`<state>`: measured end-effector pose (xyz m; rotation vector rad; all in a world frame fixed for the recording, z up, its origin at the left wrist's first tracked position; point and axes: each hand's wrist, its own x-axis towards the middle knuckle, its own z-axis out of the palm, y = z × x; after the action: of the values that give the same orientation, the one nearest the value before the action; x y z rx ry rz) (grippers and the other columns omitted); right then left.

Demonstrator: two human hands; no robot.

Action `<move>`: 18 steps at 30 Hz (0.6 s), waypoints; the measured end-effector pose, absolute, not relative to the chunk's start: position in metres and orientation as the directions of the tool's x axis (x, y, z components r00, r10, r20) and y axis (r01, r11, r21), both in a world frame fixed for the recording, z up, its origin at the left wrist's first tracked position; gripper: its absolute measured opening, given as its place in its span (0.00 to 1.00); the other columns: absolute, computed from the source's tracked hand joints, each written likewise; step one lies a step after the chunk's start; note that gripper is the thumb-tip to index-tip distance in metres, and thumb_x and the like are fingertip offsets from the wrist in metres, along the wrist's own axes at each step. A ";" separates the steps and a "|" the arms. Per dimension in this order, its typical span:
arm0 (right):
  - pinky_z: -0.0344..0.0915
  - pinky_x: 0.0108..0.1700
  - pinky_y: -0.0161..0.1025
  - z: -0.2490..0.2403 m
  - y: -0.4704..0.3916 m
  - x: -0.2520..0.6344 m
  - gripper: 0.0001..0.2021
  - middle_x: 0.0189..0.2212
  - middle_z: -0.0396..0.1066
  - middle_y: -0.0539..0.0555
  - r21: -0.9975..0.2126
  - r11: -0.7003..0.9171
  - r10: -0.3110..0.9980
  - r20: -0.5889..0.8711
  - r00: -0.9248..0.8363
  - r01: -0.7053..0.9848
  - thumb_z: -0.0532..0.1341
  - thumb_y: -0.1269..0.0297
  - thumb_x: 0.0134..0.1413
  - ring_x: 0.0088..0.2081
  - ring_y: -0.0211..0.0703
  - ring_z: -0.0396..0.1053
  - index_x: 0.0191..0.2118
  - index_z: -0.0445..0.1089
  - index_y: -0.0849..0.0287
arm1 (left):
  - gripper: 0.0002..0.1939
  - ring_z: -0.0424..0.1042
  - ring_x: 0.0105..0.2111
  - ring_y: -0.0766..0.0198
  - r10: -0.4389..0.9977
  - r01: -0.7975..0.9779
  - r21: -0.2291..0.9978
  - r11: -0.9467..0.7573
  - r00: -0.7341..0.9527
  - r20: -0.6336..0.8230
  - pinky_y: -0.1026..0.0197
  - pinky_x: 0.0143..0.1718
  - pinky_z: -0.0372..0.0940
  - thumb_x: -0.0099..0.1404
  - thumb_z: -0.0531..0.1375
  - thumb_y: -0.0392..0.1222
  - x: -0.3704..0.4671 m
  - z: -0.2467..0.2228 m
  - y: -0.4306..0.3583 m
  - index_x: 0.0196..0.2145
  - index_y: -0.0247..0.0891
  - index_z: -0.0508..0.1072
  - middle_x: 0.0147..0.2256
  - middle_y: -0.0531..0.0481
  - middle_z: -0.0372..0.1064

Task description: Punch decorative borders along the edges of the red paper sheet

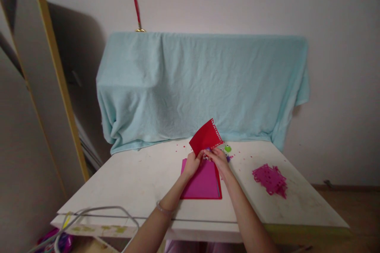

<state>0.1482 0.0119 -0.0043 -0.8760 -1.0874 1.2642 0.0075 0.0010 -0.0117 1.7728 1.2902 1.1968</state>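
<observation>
A sheet of red paper [204, 138] is held up and tilted over the table, with a row of small holes punched along its right edge. My left hand [193, 163] is closed on the sheet's lower corner. Close beside it, my right hand [218, 157] is closed around a small purple paper punch [208, 149] at the sheet's lower edge; the fingers hide most of it. Beneath both hands lies a stack of magenta paper [200, 182] with red edges showing. A green punch [227, 148] and another purple punch [228, 159] lie just beyond my right hand.
A pile of punched magenta paper scraps [270, 180] lies on the white table [133, 182] to the right. Tiny red bits are scattered near the back. A light blue cloth [202, 83] hangs behind. A grey cable [103, 208] crosses the front left edge.
</observation>
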 end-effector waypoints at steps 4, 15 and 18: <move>0.60 0.26 0.36 0.000 0.006 0.148 0.17 0.25 0.73 0.51 -0.950 0.132 0.989 0.147 -0.031 -0.282 0.71 0.55 0.34 0.25 0.40 0.66 0.31 0.73 0.58 | 0.20 0.65 0.23 0.64 0.954 0.383 0.875 -0.298 0.089 0.286 0.65 0.28 0.57 0.66 0.48 0.52 0.007 -0.013 0.003 0.24 0.38 0.68 0.18 0.52 0.64; 0.67 0.36 0.42 -0.006 0.013 0.150 0.21 0.28 0.75 0.53 -0.936 0.114 0.993 0.120 0.001 -0.334 0.73 0.54 0.27 0.30 0.46 0.71 0.31 0.73 0.58 | 0.22 0.61 0.19 0.67 0.951 0.334 0.890 -0.310 0.128 0.283 0.66 0.24 0.56 0.67 0.47 0.53 0.009 -0.016 0.005 0.21 0.38 0.66 0.17 0.53 0.62; 0.67 0.35 0.42 -0.008 0.012 0.154 0.20 0.28 0.75 0.53 -0.942 0.117 0.993 0.115 0.024 -0.315 0.73 0.55 0.30 0.30 0.47 0.72 0.32 0.74 0.58 | 0.23 0.61 0.19 0.67 0.947 0.303 0.898 -0.318 0.145 0.286 0.66 0.24 0.56 0.67 0.47 0.54 0.011 -0.018 0.005 0.21 0.38 0.65 0.17 0.54 0.62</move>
<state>0.1535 0.0122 -0.0079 -0.8900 -1.0202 1.2544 0.0108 0.0047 -0.0183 1.7346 1.2080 1.1861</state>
